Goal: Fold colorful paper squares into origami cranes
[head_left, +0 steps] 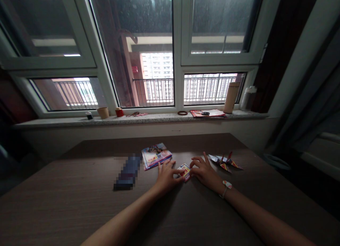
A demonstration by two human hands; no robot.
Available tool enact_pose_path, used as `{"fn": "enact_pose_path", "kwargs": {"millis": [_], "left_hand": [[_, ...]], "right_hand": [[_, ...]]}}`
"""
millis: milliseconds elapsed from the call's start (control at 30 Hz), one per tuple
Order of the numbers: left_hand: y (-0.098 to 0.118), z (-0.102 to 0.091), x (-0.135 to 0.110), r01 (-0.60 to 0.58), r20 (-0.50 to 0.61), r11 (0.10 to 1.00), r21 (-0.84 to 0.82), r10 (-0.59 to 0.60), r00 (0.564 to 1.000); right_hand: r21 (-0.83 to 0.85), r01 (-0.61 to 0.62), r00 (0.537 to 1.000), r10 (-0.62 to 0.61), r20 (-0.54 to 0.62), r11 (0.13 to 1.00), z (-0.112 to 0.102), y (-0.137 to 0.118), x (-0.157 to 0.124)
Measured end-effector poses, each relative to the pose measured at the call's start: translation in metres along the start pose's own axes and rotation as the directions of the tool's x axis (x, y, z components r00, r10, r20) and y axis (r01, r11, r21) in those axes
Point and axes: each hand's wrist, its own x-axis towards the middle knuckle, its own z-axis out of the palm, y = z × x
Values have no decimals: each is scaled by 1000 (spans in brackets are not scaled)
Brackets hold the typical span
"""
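A small folded piece of colourful paper (184, 171) lies on the dark wooden table (79, 203) between my two hands. My left hand (166, 177) presses on its left side with fingers curled down onto it. My right hand (203, 171) pinches its right edge, fingers bent, a watch on the wrist. A stack of colourful paper sheets (156, 155) lies just beyond my left hand. Folded paper cranes (225, 161) sit to the right of my right hand.
A dark blurred-out flat object (128, 172) lies left of the paper stack. On the windowsill (164, 118) stand a small cup (103, 112), a red pot (119, 112), scissors on red paper (205, 113) and a tall tan cylinder (231, 97). A curtain hangs at right.
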Motion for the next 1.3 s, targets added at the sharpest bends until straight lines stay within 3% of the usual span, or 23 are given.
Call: {"fn": "enact_pose_path", "kwargs": {"millis": [467, 933, 1300], "left_hand": [[2, -4, 0, -5, 17, 1000, -14, 5, 1000], [2, 2, -1, -44, -63, 999, 17, 45, 997], [8, -3, -3, -43, -79, 995, 86, 50, 996]], "right_hand": [[83, -53, 998, 52, 18, 995, -6, -5, -2], [145, -207, 978, 203, 43, 968, 1, -10, -2], [173, -227, 974, 222, 47, 958, 4, -12, -2]]}}
